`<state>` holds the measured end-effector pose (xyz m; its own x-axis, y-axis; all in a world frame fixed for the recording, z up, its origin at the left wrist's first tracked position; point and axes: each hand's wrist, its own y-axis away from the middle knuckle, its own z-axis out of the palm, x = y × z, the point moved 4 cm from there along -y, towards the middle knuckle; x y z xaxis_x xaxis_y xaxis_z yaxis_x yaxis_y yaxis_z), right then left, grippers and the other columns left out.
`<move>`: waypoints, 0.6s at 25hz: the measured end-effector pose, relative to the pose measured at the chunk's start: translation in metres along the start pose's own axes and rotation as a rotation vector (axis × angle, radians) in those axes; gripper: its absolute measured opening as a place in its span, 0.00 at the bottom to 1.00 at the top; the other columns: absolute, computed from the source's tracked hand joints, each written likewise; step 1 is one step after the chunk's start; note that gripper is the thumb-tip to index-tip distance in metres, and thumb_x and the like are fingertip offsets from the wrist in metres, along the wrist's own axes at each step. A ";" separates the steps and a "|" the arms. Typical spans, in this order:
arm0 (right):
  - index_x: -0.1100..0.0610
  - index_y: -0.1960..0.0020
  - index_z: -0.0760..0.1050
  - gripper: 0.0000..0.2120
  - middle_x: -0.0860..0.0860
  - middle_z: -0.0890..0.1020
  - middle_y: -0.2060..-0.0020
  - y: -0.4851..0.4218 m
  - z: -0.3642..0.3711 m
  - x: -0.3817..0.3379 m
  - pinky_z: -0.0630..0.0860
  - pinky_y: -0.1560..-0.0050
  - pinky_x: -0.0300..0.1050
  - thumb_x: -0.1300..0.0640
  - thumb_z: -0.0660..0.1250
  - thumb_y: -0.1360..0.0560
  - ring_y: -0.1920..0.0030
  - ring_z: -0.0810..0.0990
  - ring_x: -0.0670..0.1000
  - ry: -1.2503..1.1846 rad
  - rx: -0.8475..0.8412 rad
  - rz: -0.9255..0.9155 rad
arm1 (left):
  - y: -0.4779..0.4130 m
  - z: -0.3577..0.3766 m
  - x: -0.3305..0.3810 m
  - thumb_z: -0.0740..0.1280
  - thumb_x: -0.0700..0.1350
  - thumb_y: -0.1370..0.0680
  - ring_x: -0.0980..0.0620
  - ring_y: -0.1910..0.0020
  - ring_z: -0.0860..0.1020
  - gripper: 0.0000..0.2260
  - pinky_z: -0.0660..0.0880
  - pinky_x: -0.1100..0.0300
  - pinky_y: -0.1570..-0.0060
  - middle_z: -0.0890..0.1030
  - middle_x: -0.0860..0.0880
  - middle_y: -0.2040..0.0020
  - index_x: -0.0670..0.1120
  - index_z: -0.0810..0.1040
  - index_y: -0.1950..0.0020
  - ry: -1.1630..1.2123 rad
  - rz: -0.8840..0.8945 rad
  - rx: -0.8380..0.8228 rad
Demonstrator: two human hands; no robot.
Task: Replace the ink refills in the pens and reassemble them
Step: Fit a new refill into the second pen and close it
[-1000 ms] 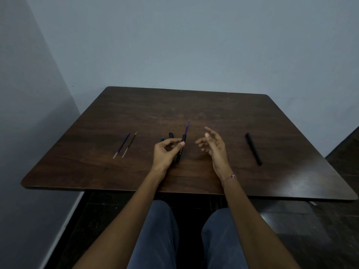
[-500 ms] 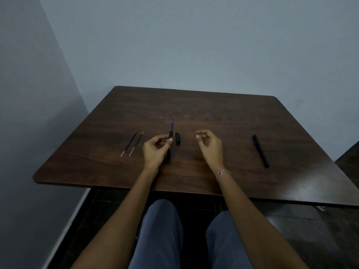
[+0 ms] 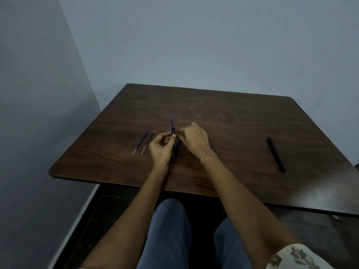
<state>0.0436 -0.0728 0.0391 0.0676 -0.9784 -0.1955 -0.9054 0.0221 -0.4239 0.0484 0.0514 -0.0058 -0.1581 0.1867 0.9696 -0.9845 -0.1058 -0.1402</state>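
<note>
A dark wooden bench fills the middle of the view, set into the corner of two pale blue-grey walls. The person sits at its near edge, blue-trousered knees below it, and both bare forearms reach forward and converge toward the bench's middle-left.

The left hand is held just above the surface, wrist straight, palm turned inward, fingers curled. Its thumb and forefinger are pinched on a black pen barrel, which stands nearly upright and leans slightly away from the person. A blue ink refill sticks out of the barrel's top end, its thin tip pointing toward the far wall.

The right hand comes in from the right, back of the hand facing up, a thin chain bracelet on the wrist. Its fingers are drawn close together and meet the barrel just beside the left thumb; whether they grip the barrel or a small part cannot be told, as the hand hides them.

A complete black pen lies well apart on the right side of the bench. To the left of the hands two loose refills lie side by side, nearly parallel: a blue refill and a black refill.
</note>
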 end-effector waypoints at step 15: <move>0.63 0.53 0.77 0.06 0.59 0.82 0.55 -0.001 0.012 -0.010 0.74 0.55 0.47 0.61 0.65 0.25 0.45 0.75 0.57 0.121 -0.187 -0.054 | -0.001 0.003 -0.002 0.71 0.39 0.27 0.58 0.64 0.78 0.06 0.77 0.67 0.62 0.80 0.51 0.65 0.50 0.81 0.57 0.025 -0.017 -0.037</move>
<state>0.0492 -0.0602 0.0306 0.0776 -0.9949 -0.0645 -0.9647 -0.0586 -0.2569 0.0499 0.0482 -0.0071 -0.1432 0.2122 0.9667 -0.9890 -0.0660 -0.1321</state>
